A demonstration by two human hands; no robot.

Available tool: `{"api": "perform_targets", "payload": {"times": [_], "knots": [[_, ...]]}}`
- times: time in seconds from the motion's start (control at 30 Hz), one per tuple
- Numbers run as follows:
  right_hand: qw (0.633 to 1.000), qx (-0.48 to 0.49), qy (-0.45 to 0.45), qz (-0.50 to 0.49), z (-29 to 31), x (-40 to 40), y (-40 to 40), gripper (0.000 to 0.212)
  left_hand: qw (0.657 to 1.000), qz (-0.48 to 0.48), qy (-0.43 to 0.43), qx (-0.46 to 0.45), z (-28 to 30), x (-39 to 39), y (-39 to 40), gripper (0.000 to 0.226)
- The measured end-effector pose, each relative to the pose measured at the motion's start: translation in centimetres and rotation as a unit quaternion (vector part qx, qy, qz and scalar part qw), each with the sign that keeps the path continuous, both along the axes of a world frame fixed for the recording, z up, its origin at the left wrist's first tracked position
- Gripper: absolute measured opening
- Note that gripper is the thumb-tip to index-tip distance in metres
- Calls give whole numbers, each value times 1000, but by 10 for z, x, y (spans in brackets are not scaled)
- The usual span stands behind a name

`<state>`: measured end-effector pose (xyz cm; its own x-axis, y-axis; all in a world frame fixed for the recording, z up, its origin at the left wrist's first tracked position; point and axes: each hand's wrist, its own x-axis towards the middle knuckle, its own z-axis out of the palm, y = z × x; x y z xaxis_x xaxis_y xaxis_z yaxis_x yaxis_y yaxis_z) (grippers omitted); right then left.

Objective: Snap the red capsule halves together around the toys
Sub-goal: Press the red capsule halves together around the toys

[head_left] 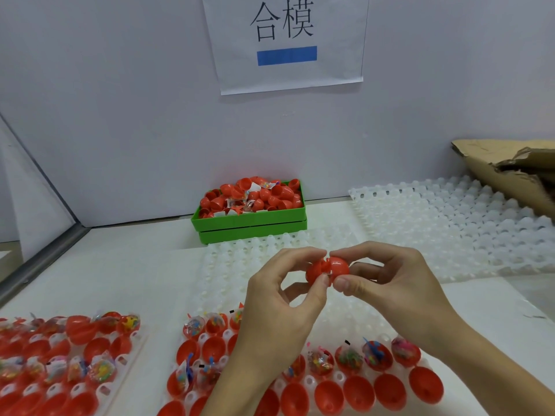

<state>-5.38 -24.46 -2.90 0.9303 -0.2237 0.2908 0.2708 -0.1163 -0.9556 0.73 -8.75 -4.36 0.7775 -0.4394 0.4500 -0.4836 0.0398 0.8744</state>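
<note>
A: Red plastic, 2 halves of a capsule (327,271) held above the bench (120,280), with a thin gap between them near the top.

B: How is each grip set?

A: The left hand (276,298) pinches the left half between thumb and curled fingers; the right hand (399,283) pinches the right half the same way. Both are clamped on the capsule, fingertips nearly meeting over the seam.

B: Edges and room around them?

A: Under the hands lies a white moulded tray (228,265) with bare cups. A second white tray (450,223) spreads to the right, reaching back to the wall. The bench's left edge is a grey metal rail (45,259) running diagonally toward the corner. Bare bench lies between that rail and the trays.

B: And nearer the person?

A: A tray of open red halves (375,388), some holding toys in small clear bags (350,358), runs along the bottom, partly under the forearms. Another such tray (60,364) sits at the lower left, apart from it.

B: The back?

A: A green bin (252,225) heaped with red capsules stands against the pale wall (120,115). Torn brown cardboard (504,172) rests at the far right, over the second tray's corner.

B: Any writing?

A: A white paper sign (285,43) on the wall reads "合模", with a blue bar under it.
</note>
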Motion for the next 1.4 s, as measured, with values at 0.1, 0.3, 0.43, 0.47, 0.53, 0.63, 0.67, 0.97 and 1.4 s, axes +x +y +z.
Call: {"api": "perform_targets", "payload": {"times": [0.1,0.3,0.43,0.47,0.53,0.63,0.67,0.97,1.4], "knots": [[1000,-1,2,6,0,0,0,28,1000,-1,-1,5,0,0,0,21],[1000,0,-11,1,-1,0,2,28,1000,-4,-3,7,-1,-1,-1,19],[1000,6,-20,3,-2,0,2,30,1000,-5,-3,-9,0,-1,-1,18],[1000,7,-20,3,-2,0,2,31,1000,-1,-2,-14,0,-1,-1,20],[1000,1,-20,1,-3,0,2,31,1000,15,4,-23,0,0,-1,22],[1000,-16,-21,-2,-4,0,4,32,999,42,-11,-12,0,0,-1,19],[1000,-17,-19,-3,-5,0,4,32,998,48,-28,-3,-1,0,-1,18],[1000,-1,-22,-14,-5,0,7,25,996,70,-54,-6,2,-5,-3,13],[999,12,-24,-24,-3,0,3,26,1000,-16,-5,-21,4,-2,3,21]]}}
